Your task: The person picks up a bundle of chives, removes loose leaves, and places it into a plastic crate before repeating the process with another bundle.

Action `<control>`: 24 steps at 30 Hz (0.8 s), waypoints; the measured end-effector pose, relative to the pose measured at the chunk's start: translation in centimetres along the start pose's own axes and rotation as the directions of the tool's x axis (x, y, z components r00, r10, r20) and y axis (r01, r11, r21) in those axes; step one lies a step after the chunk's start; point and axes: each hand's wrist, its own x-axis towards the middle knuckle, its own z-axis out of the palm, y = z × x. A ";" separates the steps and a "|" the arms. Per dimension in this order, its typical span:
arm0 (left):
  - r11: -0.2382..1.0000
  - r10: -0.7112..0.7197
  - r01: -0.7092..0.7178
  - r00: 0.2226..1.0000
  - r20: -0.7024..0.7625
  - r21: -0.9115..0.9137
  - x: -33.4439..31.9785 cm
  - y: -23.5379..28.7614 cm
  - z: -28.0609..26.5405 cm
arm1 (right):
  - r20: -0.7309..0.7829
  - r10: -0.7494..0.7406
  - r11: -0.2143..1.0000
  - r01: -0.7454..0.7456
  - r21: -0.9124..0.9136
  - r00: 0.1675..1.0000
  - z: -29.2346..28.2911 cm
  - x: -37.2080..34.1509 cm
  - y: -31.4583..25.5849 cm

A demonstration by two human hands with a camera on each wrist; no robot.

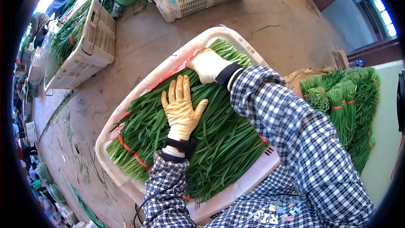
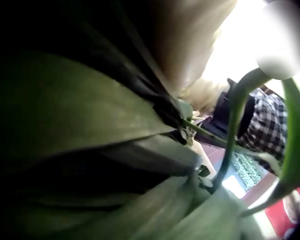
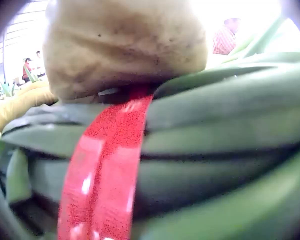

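Green leaf bundles [image 1: 228,131] lie in white crate [image 1: 249,178]; left hand [image 1: 181,109] rests on them, fingers extended; right hand [image 1: 208,65] touches them, finger closure indeterminable.

Looked like a vegetable-packing shed, piled with banded greens [image 1: 342,116] right of the near crate [image 1: 249,175] and furnished with loaded crates [image 1: 101,38] beyond it.

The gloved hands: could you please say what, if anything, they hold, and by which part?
The left hand holds nothing, resting on the leaves. The right hand is at a red band; with fingertips hidden, its hold cannot be told.
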 end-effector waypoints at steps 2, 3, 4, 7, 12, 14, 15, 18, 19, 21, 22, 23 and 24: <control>1.000 0.003 -0.003 1.000 0.019 0.007 0.1 -0.2 0.4 | 0.025 0.008 1.000 -0.008 -0.011 1.000 -0.5 -0.4 -0.4; 1.000 0.000 -0.001 0.999 0.037 0.022 0.1 -0.2 0.4 | 0.027 0.006 1.000 -0.005 -0.028 1.000 -0.8 -0.7 -0.2; 1.000 0.000 -0.001 0.999 0.050 0.019 0.0 -0.3 0.3 | -0.033 -0.057 0.998 0.058 0.040 0.998 -0.9 -1.1 0.0; 1.000 -0.002 0.002 1.000 0.029 -0.020 0.0 -0.6 0.6 | -0.160 -0.153 0.904 0.203 0.375 0.975 -1.2 -2.4 1.0; 1.000 0.013 -0.014 1.000 -0.026 -0.024 -0.3 -0.4 0.9 | -0.361 0.017 1.000 -0.025 -0.016 0.932 0.2 -7.0 3.2; 1.000 -0.005 0.005 1.000 -0.021 -0.005 -0.5 0.0 0.7 | -0.329 0.066 0.997 -0.050 0.056 0.942 0.6 -7.0 3.3; 1.000 -0.014 0.014 1.000 -0.018 0.003 0.0 0.3 0.6 | -0.442 0.038 0.998 -0.012 0.062 0.896 2.2 -6.4 4.2; 0.997 -0.044 0.046 0.998 -0.039 0.068 -0.4 0.0 1.4 | -0.236 0.170 0.966 -0.114 0.232 0.957 -1.6 -6.0 2.6; 0.995 -0.033 0.039 0.997 -0.064 0.093 -0.7 -0.3 2.1 | -0.363 0.154 0.976 -0.083 0.202 0.919 -0.2 -6.4 2.9; 0.993 -0.037 0.041 0.998 -0.044 0.114 -0.5 -0.8 2.8 | -0.307 0.193 0.977 -0.152 0.152 0.932 -1.6 -6.8 1.7; 0.995 -0.018 0.026 0.997 -0.079 0.098 -0.4 -1.2 3.2 | -0.333 0.182 0.975 -0.127 0.182 0.925 -3.3 -8.1 0.2; 0.996 0.002 0.006 0.996 -0.091 0.092 -0.4 -1.4 3.6 | -0.312 0.177 0.977 -0.128 0.171 0.933 -3.7 -9.3 -0.5; 0.994 -0.010 0.018 0.997 -0.071 0.109 -0.3 -1.4 3.7 | -0.493 0.113 0.981 -0.020 0.191 0.863 -4.0 -11.0 -1.2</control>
